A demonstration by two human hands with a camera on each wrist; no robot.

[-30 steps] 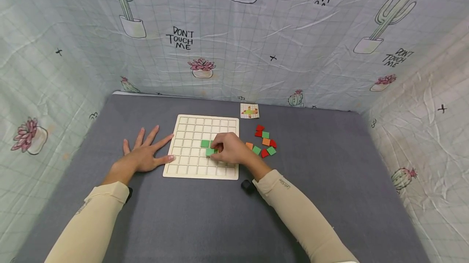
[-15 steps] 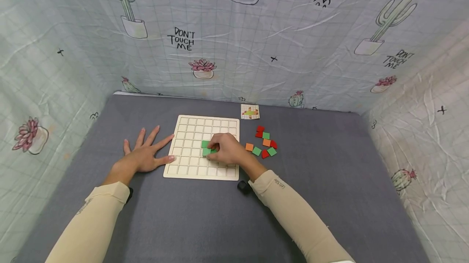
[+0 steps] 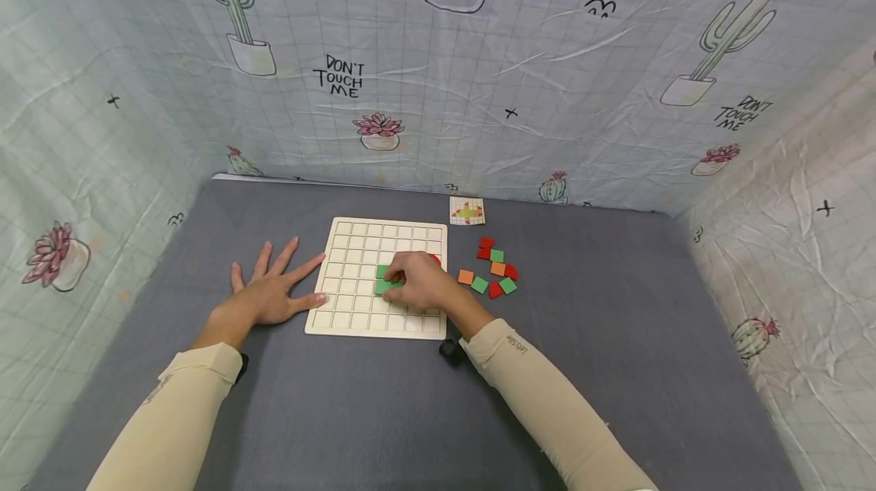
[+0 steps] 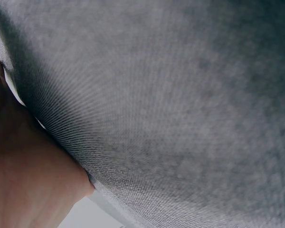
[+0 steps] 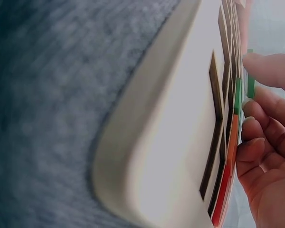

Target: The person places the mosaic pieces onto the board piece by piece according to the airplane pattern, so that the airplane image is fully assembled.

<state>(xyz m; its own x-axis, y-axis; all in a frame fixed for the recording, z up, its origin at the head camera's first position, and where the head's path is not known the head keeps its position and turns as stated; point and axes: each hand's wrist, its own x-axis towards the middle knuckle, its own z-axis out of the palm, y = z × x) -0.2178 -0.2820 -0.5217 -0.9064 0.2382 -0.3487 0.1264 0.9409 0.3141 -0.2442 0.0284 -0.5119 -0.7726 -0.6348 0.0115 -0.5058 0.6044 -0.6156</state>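
Observation:
In the head view, my right hand [image 3: 423,280] is over the middle of the pale gridded board [image 3: 345,320]. Its thumb and finger pinch a green square tile [image 5: 251,76], seen edge-on in the right wrist view. Beside it another green tile [image 3: 381,271] lies on the grid. The right wrist view also has a green tile [image 5: 238,97], an orange tile [image 5: 233,137] and a red tile [image 5: 222,194] on the board, mostly hidden by the hand from above. My left hand [image 3: 263,297] rests with fingers spread, thumb and index fingertips at the board's left edge.
Loose red, green and orange tiles [image 3: 498,267] lie on the grey tabletop [image 3: 582,339] to the right of the board. Behind them is a small card [image 3: 467,211] with a coloured pattern on a grid. A cactus-print cloth [image 3: 438,96] hangs around the table's back and sides.
My right hand has shifted slightly left with the pinched green tile. Part of a red tile now shows behind that hand. The left hand stays in place.

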